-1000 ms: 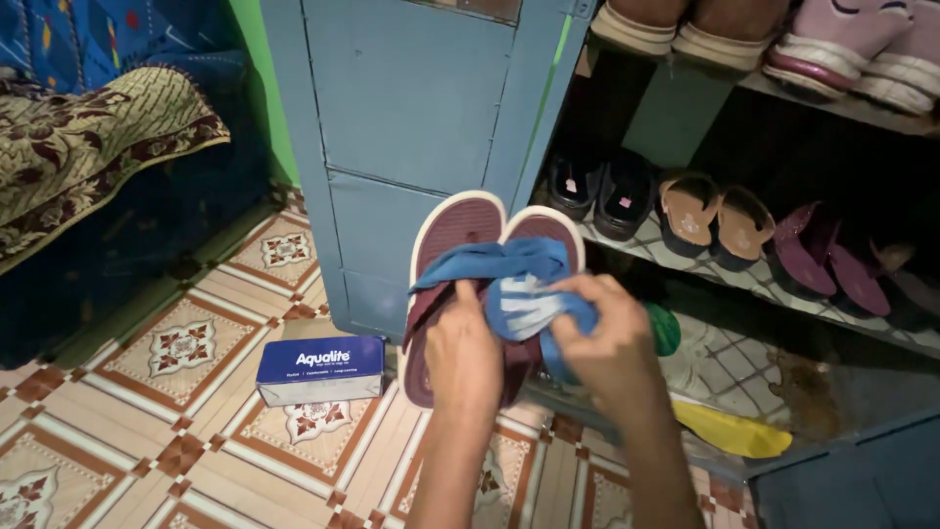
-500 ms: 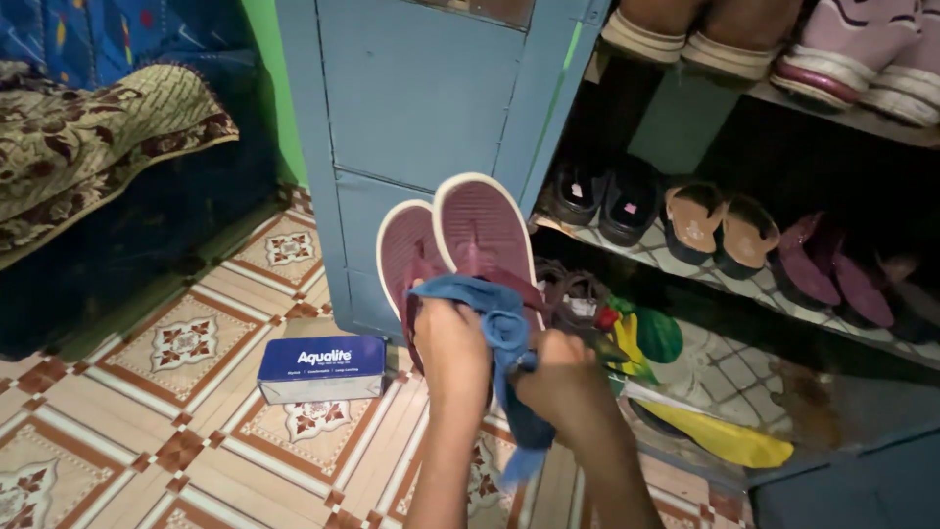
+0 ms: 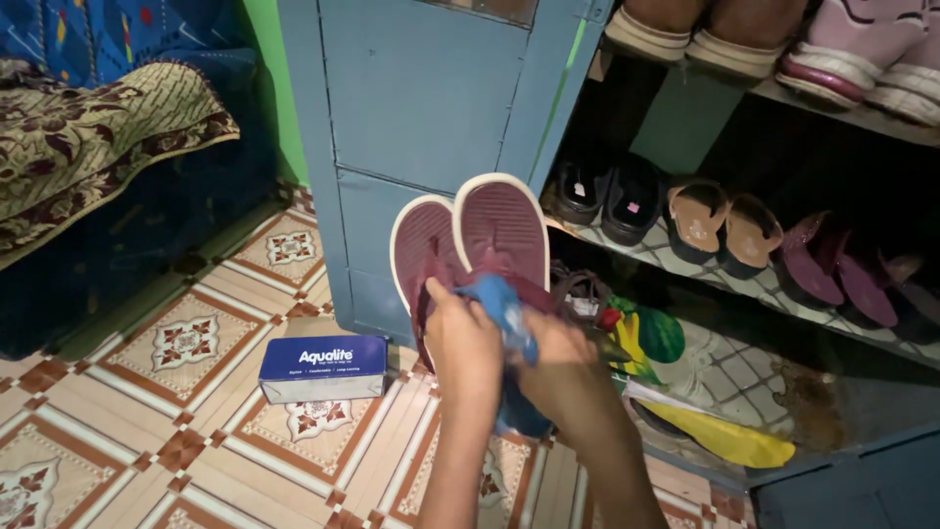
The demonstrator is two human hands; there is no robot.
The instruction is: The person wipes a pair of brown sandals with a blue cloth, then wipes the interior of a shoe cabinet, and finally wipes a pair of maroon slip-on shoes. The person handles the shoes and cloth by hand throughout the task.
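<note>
Two maroon slippers point(image 3: 475, 240), ribbed soles facing you, long axis upright, toes up, directly above both hands. Your left hand point(image 3: 463, 345) grips their lower ends; your right hand point(image 3: 563, 367), just beside, pinches the soft blue cloth point(image 3: 501, 302) against them. Blue box point(image 3: 322, 368) sits left on tiled floor point(image 3: 147, 421).

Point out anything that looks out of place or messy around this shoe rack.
On the bottom shelf, a yellow item and green item lie jumbled, unlike the paired sandals above. A blue box sits on the floor.
</note>
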